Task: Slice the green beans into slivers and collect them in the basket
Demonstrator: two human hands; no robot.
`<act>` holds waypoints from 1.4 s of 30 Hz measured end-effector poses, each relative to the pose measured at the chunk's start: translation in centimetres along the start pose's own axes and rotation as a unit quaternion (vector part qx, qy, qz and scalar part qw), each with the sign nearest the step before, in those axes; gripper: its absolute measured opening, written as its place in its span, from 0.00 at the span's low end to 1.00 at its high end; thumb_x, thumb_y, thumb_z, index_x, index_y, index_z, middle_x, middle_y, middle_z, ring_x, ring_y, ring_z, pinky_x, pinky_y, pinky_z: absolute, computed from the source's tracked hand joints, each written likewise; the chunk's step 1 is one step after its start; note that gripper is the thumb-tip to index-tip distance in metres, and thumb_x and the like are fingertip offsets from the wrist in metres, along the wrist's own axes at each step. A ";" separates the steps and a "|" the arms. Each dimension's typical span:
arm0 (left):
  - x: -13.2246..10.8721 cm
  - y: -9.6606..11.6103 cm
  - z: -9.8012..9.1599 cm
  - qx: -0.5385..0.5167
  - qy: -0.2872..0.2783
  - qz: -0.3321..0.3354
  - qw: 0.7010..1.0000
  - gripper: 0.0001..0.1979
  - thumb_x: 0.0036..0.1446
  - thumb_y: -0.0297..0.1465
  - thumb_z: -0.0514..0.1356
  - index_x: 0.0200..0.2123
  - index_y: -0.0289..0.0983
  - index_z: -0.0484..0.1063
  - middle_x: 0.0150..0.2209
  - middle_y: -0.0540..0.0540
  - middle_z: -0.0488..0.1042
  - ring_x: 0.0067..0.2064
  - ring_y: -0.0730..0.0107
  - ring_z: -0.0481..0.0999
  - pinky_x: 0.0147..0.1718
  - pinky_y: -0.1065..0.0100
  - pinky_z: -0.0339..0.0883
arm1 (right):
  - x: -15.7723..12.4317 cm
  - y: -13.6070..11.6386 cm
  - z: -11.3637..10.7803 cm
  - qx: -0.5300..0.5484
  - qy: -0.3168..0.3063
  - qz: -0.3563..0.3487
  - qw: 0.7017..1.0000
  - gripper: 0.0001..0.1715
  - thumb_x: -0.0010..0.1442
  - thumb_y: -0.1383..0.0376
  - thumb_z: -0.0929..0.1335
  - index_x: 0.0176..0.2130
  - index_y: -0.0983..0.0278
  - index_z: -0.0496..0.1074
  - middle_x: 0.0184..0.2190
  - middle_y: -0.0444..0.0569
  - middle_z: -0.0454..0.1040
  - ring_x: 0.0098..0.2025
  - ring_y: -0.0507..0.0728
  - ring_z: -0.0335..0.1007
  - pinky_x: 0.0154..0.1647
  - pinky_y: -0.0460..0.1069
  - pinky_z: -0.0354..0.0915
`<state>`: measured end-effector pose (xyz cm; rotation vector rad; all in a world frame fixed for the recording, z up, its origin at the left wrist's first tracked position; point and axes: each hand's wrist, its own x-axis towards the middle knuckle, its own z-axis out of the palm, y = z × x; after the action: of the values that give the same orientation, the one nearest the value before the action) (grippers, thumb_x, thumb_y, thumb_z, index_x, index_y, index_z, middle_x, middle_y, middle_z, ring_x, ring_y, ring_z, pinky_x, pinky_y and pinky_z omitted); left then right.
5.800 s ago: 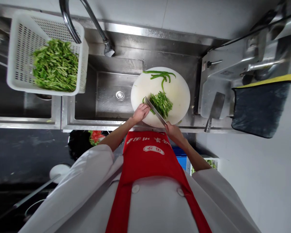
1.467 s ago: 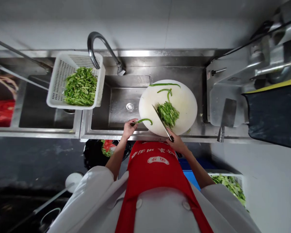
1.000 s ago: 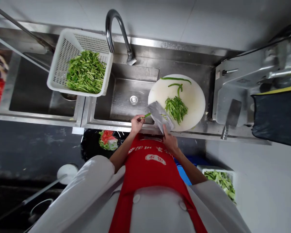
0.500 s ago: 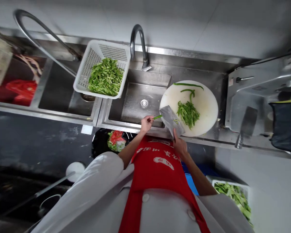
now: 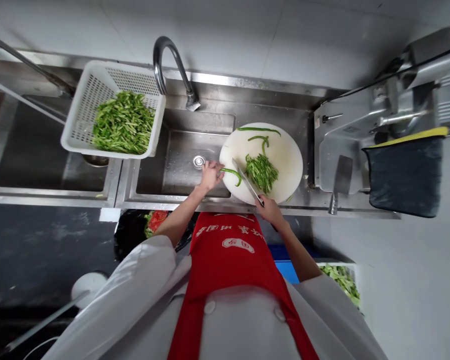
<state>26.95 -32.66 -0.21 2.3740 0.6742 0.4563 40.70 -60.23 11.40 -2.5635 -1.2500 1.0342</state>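
the left hand [image 5: 211, 174] is now laying the green pepper [image 5: 232, 173] at the board [image 5: 285, 145] left edge, fingers pinching it; the right hand [image 5: 270, 212], gripping the cleaver [image 5: 246, 182], has turned the blade upright again beside it.

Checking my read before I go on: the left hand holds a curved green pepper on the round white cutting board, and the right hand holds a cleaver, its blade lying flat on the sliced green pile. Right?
Not quite. In the head view the steel cleaver stands on edge beside the pile of sliced green strips, not flat on it. The left hand holds the curved green pepper on the round white cutting board; the right hand grips the handle.
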 end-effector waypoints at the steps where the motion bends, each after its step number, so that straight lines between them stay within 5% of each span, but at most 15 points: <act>1: 0.1 0.5 0.2 0.025 -0.014 0.004 1.000 0.11 0.59 0.31 0.62 0.44 0.40 0.79 0.48 0.38 0.75 0.54 0.46 0.66 0.54 0.42 0.60 | 0.5 0.2 0.1 -0.007 0.008 0.000 1.000 0.23 0.72 0.59 0.58 0.54 0.67 0.72 0.41 0.57 0.80 0.44 0.61 0.75 0.46 0.50 0.64; 5: 0.7 2.0 0.9 0.046 -0.049 0.022 0.997 0.09 0.65 0.30 0.57 0.44 0.42 0.78 0.48 0.41 0.75 0.54 0.51 0.66 0.54 0.46 0.62 | 1.8 1.5 -0.1 -0.006 0.021 0.001 1.000 0.21 0.73 0.58 0.57 0.50 0.66 0.73 0.41 0.57 0.79 0.44 0.61 0.74 0.45 0.49 0.60; 9: 1.2 2.6 1.6 0.010 -0.003 0.046 0.999 0.12 0.68 0.31 0.53 0.47 0.42 0.76 0.48 0.42 0.73 0.50 0.58 0.70 0.53 0.54 0.68 | 1.8 3.0 -0.9 -0.006 0.017 0.025 1.000 0.20 0.74 0.59 0.57 0.48 0.66 0.73 0.39 0.56 0.79 0.43 0.61 0.73 0.43 0.48 0.58; 17: 2.5 3.5 3.4 0.041 0.023 0.065 0.997 0.11 0.66 0.33 0.58 0.49 0.40 0.75 0.49 0.39 0.71 0.52 0.54 0.69 0.53 0.50 0.66 | 1.9 2.8 -1.0 -0.018 -0.022 0.050 0.998 0.21 0.75 0.59 0.55 0.54 0.68 0.68 0.43 0.59 0.79 0.45 0.62 0.75 0.43 0.49 0.59; 22: 0.8 5.3 5.0 0.028 -0.057 0.112 0.992 0.12 0.63 0.39 0.62 0.47 0.42 0.76 0.49 0.41 0.73 0.55 0.54 0.68 0.54 0.51 0.64 | 1.8 1.8 -0.3 -0.021 -0.048 0.059 0.997 0.22 0.75 0.61 0.52 0.56 0.68 0.65 0.43 0.59 0.79 0.45 0.62 0.76 0.45 0.49 0.60; 33: -2.4 9.3 6.1 0.123 -0.030 -0.066 0.990 0.17 0.66 0.41 0.57 0.52 0.41 0.76 0.53 0.37 0.71 0.54 0.45 0.64 0.48 0.50 0.59 | 1.3 1.4 -0.9 -0.049 -0.057 0.060 0.995 0.23 0.75 0.60 0.51 0.56 0.67 0.65 0.42 0.59 0.79 0.46 0.64 0.77 0.45 0.51 0.63; 42: -1.8 9.1 6.6 0.153 -0.051 -0.073 0.984 0.15 0.70 0.36 0.51 0.48 0.42 0.77 0.50 0.38 0.73 0.51 0.48 0.64 0.43 0.52 0.56 | 1.9 -1.4 -0.9 -0.062 -0.085 0.047 0.993 0.25 0.73 0.66 0.51 0.61 0.69 0.63 0.44 0.62 0.79 0.48 0.65 0.77 0.48 0.52 0.65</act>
<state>31.77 -42.98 0.49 2.5864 0.9194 0.1755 41.17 -57.73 11.62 -2.7009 -1.2807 1.2564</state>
